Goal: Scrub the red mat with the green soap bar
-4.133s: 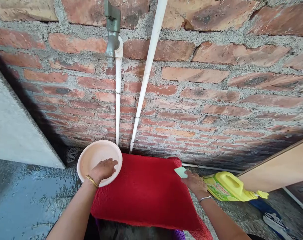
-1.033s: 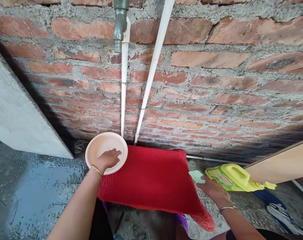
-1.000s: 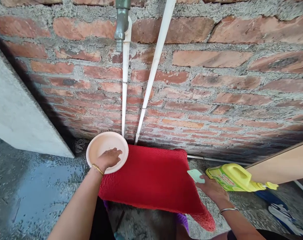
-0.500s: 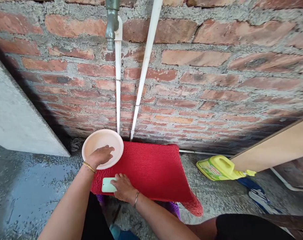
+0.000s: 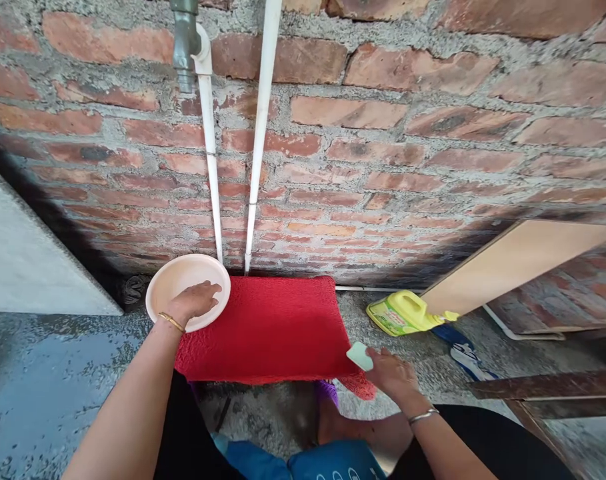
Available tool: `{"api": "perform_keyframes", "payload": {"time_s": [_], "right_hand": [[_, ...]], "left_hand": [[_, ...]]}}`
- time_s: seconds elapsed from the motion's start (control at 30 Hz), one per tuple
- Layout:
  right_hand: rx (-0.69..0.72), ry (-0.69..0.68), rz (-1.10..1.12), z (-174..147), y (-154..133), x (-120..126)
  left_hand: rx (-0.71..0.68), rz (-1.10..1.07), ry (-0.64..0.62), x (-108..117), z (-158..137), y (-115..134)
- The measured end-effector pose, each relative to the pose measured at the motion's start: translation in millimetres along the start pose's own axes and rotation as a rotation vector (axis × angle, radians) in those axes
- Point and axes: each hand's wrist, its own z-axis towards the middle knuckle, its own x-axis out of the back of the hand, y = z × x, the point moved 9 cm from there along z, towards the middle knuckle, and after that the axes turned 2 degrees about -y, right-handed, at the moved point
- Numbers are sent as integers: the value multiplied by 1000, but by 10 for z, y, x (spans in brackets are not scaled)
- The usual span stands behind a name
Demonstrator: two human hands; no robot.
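A red cloth (image 5: pixel 267 327) with a rough nap lies spread out before me, its front right corner hanging down. Over its right end, my right hand (image 5: pixel 390 377) grips a pale green rectangular block (image 5: pixel 359 356) with rounded corners; its underside is hidden, and I cannot tell its exact kind. A pale pink basin (image 5: pixel 165 290) stands at the cloth's left end. My left hand (image 5: pixel 197 300) is over the basin's inside, fingers stretched toward its right rim and holding nothing visible. Whether it touches the basin is unclear.
A brick wall (image 5: pixel 347 153) rises behind, with white pipes (image 5: pixel 255 167) and a tap (image 5: pixel 184 47). A yellow-green jug (image 5: pixel 397 313) lies on the right near blue slippers (image 5: pixel 465 353) and a leaning board (image 5: pixel 517 260). Wet floor (image 5: pixel 73 387) is at left, beside a grey slab (image 5: pixel 27 247).
My right hand has moved with the pale green block from the cloth's left front to its right end. My left hand stays over the basin. The view has shifted to the right.
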Motion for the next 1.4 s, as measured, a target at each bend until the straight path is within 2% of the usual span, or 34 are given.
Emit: {"api": "perform_keyframes", "payload": {"time_s": [0.07, 0.1, 0.27, 0.3, 0.37, 0.4, 0.47, 0.63, 0.7, 0.77, 0.8, 0.83, 0.9, 1.1, 1.2, 1.3, 1.4], "right_hand": [[-15, -7, -25, -65, -181, -39], [6, -29, -45, -95, -384, -114], [453, -171, -65, -372, -1883, -675], [516, -197, -75, -428, -2071, -766], [556, -222, -82, -469, -2206, -855], [540, -223, -86, -455, -2153, -853], [469, -226, -107, -393, -1848, -784], [205, -204, -232, -267, -591, -380], [91, -168, -302, -234, -222, -202], [29, -137, -339, -187, -116, -80], [31, -130, -336, -157, -181, -54], [52, -129, -317, -126, -323, -51], [160, -146, -247, -79, -821, -108], [636, -162, -145, -221, -3064, -428], [804, -129, -133, -377, -3998, -574], [915, -126, -141, -483, -4542, -708], [897, -135, -164, -405, -4582, -778]], "left_hand": [[-15, 16, 6, 0, 39, 48], [-21, 23, 7, -3, 57, 67], [-30, 32, -7, -52, 106, 81], [-28, 31, -9, -66, 107, 66], [-23, 34, -4, -88, 101, 28], [-21, 36, 1, -95, 97, 9], [-21, 40, 18, -95, 90, -17], [-14, 23, 27, -41, 55, -5], [0, 16, 28, -5, 22, 5], [9, 6, 34, 28, -16, 5], [11, 1, 39, 42, -33, -2], [14, -6, 44, 52, -47, -15], [29, -23, 43, 54, -68, -68], [75, -83, 45, 15, -113, -295], [85, -106, 53, -16, -138, -384], [87, -112, 56, -46, -160, -448], [99, -110, 48, -69, -173, -502]]}}
